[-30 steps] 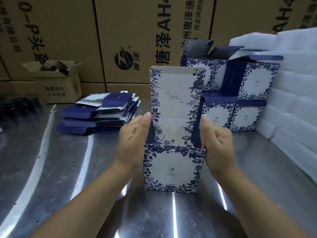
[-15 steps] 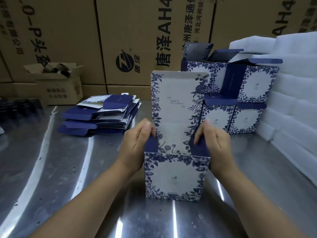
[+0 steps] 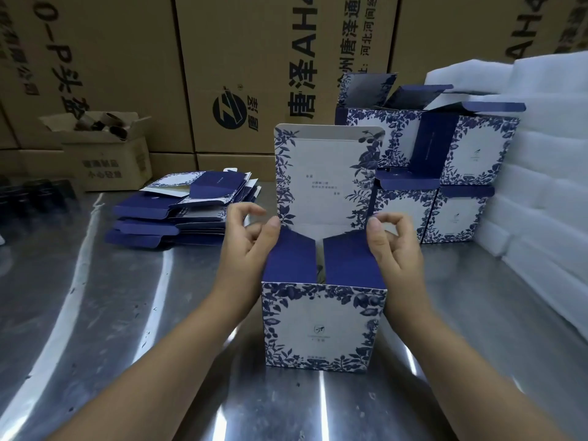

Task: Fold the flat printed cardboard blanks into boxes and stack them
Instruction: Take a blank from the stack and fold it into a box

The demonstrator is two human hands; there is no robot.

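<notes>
Box (image 3: pixel 321 326) stands upright at the middle of the steel table (image 3: pixel 95 313), its white front panel with the blue floral border turned toward the person. Its tall lid flap (image 3: pixel 324 173) rises straight up at the back. The two navy side flaps are folded inward over the opening and slope toward each other, with a narrow gap between them.

The left hand (image 3: pixel 245 249) sits against the box's left side, with its thumb laid straight on the outer corner of the left flap (image 3: pixel 289 262) and pressing on it. Its other fingers curl loosely behind, clear of the card, so there is no closed grip on anything. The right hand (image 3: pixel 394 253) mirrors it on the right flap (image 3: pixel 350 259): thumb on the corner, fingers loosely curled and holding nothing.

A pile of flat blanks (image 3: pixel 178 214) lies on the table, back and to the left. Behind the box to the right, finished boxes (image 3: pixel 445 173) are stacked two high, the upper ones with their lids open. Just beside them are white foam sheets (image 3: pixel 541 154). Large brown cartons (image 3: pixel 127 74) printed in black line the back, and a small open carton (image 3: pixel 105 154) sits in front of them on the left.
</notes>
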